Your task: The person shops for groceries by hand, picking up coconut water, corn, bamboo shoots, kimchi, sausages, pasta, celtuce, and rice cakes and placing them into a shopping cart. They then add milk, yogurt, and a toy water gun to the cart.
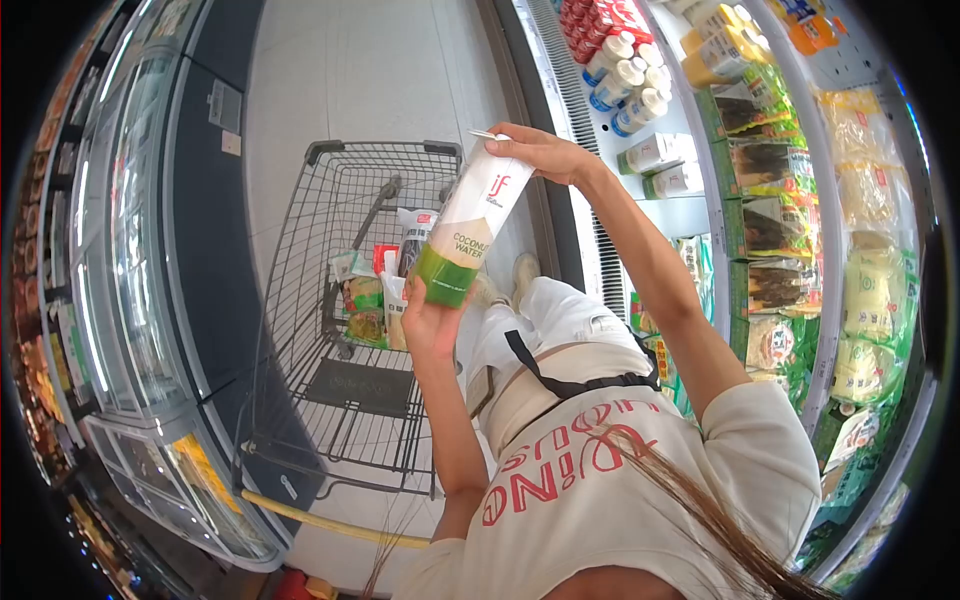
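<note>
Both my hands hold a coconut water carton [478, 215], white above and green below, with "if" printed on it. It leans at a slant over the shopping cart. My left hand [433, 318] grips its green bottom end. At the white top end, my right hand [535, 152] is closed around the carton, with some of its fingers hidden behind. Beneath the carton stands the wire shopping cart [300, 235]. Several packaged goods lie in it, among them a green bag [365, 296] and a white and dark bag [413, 238], partly covered by the carton and my left hand.
On my right, a chilled shelf holds white bottles [625, 82], lying cartons [655, 153] and bagged foods [775, 225]. A glass-fronted freezer [135, 230] lines the left side. The cart's yellow handle [330, 522] runs near my body. Pale floor [350, 70] stretches ahead.
</note>
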`<control>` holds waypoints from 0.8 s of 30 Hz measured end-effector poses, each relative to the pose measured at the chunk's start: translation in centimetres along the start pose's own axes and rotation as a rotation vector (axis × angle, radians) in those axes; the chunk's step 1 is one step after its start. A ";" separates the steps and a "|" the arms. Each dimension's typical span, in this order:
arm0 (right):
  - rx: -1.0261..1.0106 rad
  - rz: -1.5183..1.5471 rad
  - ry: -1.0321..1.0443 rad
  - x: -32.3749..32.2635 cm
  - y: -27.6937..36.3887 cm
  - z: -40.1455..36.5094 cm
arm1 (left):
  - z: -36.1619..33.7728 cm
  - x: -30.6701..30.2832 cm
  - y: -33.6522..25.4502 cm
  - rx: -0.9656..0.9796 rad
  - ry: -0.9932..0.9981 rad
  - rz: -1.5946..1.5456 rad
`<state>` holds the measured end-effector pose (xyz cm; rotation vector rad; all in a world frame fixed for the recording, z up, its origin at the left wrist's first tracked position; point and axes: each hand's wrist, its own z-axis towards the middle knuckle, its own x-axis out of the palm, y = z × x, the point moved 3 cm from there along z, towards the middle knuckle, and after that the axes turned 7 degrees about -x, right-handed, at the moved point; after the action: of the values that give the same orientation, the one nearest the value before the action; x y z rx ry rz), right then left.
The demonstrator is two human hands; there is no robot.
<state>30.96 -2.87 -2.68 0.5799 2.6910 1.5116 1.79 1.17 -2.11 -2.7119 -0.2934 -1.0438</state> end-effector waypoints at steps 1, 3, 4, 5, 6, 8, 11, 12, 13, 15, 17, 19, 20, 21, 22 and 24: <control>0.002 -0.002 -0.026 0.1 -0.2 -0.6 | -0.1 -0.1 -0.6 -0.053 0.011 -0.009; -0.067 0.040 -0.071 -3.3 -1.6 -1.1 | 2.2 2.1 -0.6 -0.090 0.037 0.077; -0.072 0.061 -0.090 -4.8 -2.1 -2.5 | 3.1 2.3 0.4 -0.129 0.047 0.092; -0.076 0.093 -0.113 -5.7 -2.8 -4.0 | 4.0 2.5 1.3 -0.174 0.051 0.115; -0.061 0.117 -0.142 -7.4 -3.5 -6.8 | 5.1 2.6 4.0 -0.238 0.042 0.110; -0.035 0.076 -0.217 -7.9 -4.1 -10.3 | 7.6 0.8 6.1 -0.373 -0.028 0.076; -0.072 -0.107 -0.442 -8.0 -7.8 -14.4 | 12.0 -2.6 9.4 -0.545 -0.148 0.133; -0.002 -0.131 -0.501 -8.3 -8.7 -15.9 | 13.1 -3.4 11.2 -0.611 -0.182 0.160; 0.073 -0.157 -0.558 -8.7 -9.5 -17.5 | 13.9 -3.7 13.2 -0.678 -0.217 0.182; 0.195 -0.178 -0.714 -9.4 -11.5 -19.9 | 15.5 -3.9 17.1 -0.791 -0.174 0.224; 0.269 -0.259 -0.857 -10.5 -13.1 -21.6 | 17.2 -3.5 21.1 -0.849 -0.150 0.328; 0.318 -0.387 -0.974 -12.2 -14.4 -22.2 | 19.4 -2.9 24.7 -0.841 -0.143 0.494; 0.339 -0.455 -1.033 -13.2 -15.0 -22.3 | 20.5 -2.7 26.2 -0.858 -0.177 0.535; 0.328 -0.513 -1.097 -14.3 -15.9 -22.3 | 21.3 -1.8 27.6 -0.868 -0.146 0.604; 0.315 -0.569 -1.160 -15.7 -17.0 -22.1 | 21.9 -0.7 29.0 -0.877 -0.116 0.674; 0.320 -0.629 -1.272 -18.5 -19.6 -21.6 | 23.2 2.1 31.5 -0.893 -0.029 0.794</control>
<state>38.15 -35.71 -10.52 0.3963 1.7619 0.2921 26.30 -22.36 -21.64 -2.9990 1.4451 -0.9921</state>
